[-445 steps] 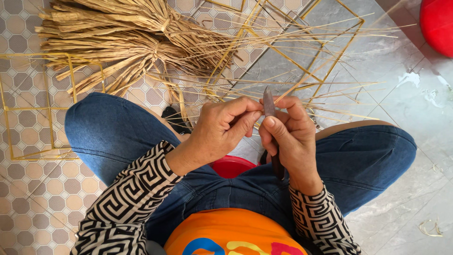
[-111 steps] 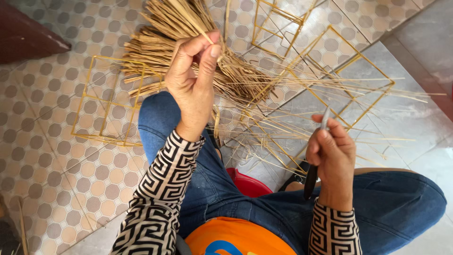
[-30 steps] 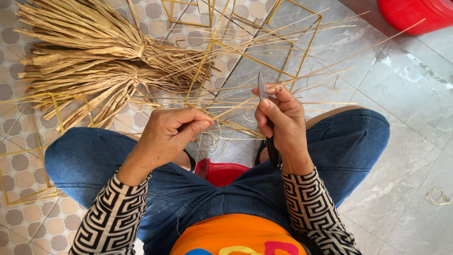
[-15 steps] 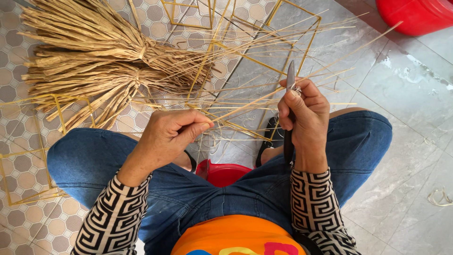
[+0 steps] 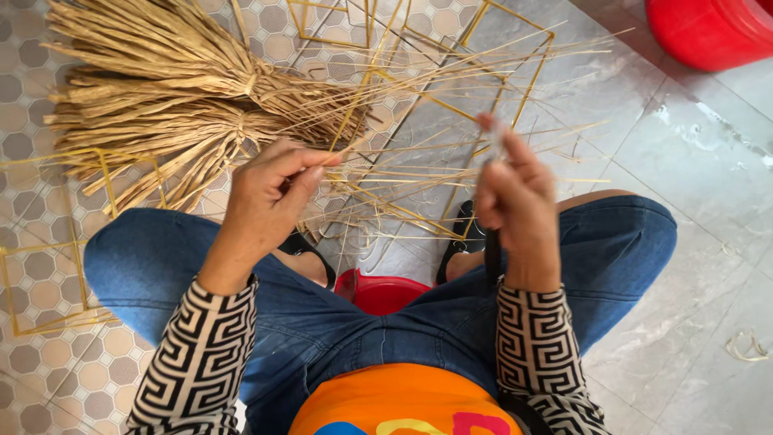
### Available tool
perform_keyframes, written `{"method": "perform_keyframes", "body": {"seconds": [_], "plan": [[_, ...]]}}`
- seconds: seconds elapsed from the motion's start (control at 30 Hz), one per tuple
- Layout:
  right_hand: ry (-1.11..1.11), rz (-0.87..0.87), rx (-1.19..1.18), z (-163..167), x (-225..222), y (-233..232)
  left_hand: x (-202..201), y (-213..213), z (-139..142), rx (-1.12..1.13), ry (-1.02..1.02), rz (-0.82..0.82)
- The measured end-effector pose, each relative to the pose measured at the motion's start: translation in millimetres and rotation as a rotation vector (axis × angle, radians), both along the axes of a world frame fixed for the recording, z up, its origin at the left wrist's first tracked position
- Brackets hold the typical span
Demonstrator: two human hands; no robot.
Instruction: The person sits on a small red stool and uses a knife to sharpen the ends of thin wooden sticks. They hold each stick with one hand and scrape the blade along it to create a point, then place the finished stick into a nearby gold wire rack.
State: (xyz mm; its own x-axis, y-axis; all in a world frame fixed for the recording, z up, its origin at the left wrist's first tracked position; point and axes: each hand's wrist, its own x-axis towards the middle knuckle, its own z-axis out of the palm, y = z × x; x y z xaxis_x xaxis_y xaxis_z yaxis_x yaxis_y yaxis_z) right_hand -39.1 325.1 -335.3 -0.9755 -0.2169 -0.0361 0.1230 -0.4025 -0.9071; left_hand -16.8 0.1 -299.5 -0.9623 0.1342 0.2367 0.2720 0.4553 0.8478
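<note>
My left hand (image 5: 270, 189) pinches the end of a thin straw strip (image 5: 419, 121) that runs up and to the right over the floor. My right hand (image 5: 515, 201) is closed around a knife (image 5: 493, 250) with a dark handle; its blade at the fingertips is blurred. Both hands are held above my knees, in blue jeans. Just beyond the left hand lie tied bundles of dry straw (image 5: 177, 89). Several thin loose strips (image 5: 427, 173) are spread on the floor between the hands.
Square frames of yellow strips (image 5: 451, 80) lie on the tiled floor ahead and at the left (image 5: 48, 274). A red tub (image 5: 708, 32) stands at the top right. A red stool (image 5: 382, 292) shows between my legs. Black sandals (image 5: 463, 229) are on my feet.
My right hand has swung out to the right and up with the knife, blurred by motion. My left hand has risen slightly, still pinching the strip.
</note>
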Motion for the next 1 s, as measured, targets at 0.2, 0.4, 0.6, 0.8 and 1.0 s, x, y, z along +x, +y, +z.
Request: {"method": "perform_keyframes", "body": {"seconds": [0.2, 0.4, 0.6, 0.8, 1.0], "plan": [[-0.048, 0.16, 0.14, 8, 1, -38, -2, 17, -5, -0.093, -0.07, -0.053], [0.026, -0.088, 0.076, 1, -8, -23, -9, 6, -6, -0.257, 0.024, 0.161], [0.109, -0.261, 0.132, -7, -8, -25, -10, 6, -10, -0.262, 0.046, 0.218], [-0.046, -0.235, -0.063, -5, -8, -16, -13, 7, -15, -0.22, 0.099, 0.131], [-0.102, -0.057, -0.177, -6, -7, -17, -13, 21, -21, -0.152, 0.122, 0.064]]}}
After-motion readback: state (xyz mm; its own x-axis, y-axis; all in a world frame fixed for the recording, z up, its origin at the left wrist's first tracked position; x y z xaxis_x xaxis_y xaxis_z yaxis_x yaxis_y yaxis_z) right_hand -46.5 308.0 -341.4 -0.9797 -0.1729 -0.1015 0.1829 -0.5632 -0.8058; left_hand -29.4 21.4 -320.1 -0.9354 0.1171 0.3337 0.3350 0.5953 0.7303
